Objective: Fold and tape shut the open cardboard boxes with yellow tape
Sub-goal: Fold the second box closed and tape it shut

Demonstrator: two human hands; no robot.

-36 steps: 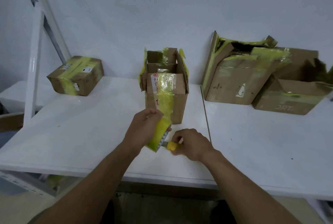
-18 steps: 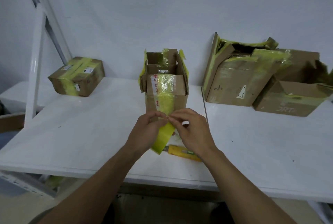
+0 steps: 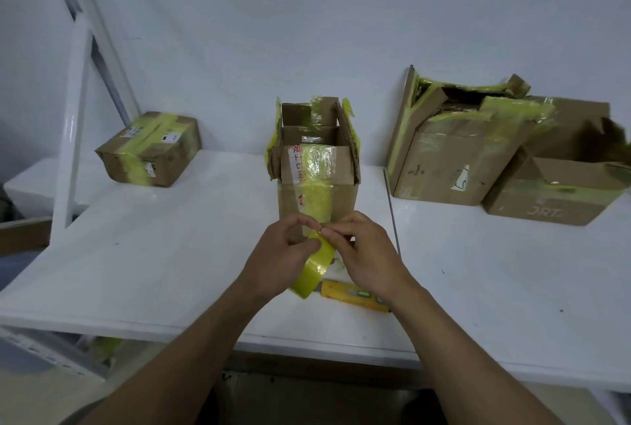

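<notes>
An open cardboard box (image 3: 316,165) stands upright mid-table, its top flaps raised and streaked with old yellow tape. In front of it my left hand (image 3: 278,257) grips a roll of yellow tape (image 3: 312,271). The fingertips of my right hand (image 3: 363,254) pinch at the top edge of the roll, touching the fingertips of my left. A yellow utility knife (image 3: 353,295) lies on the table just under my right wrist, partly hidden by it.
A taped-shut small box (image 3: 150,149) sits at the back left. Two larger open boxes (image 3: 454,154) (image 3: 560,182) with torn yellow tape stand at the back right. A white metal frame post (image 3: 73,137) rises at the left. The white table (image 3: 153,254) has a seam (image 3: 392,209) right of the middle box.
My right hand has put the yellow knife down on the table and moved up to the top of the tape roll, where both hands now meet.
</notes>
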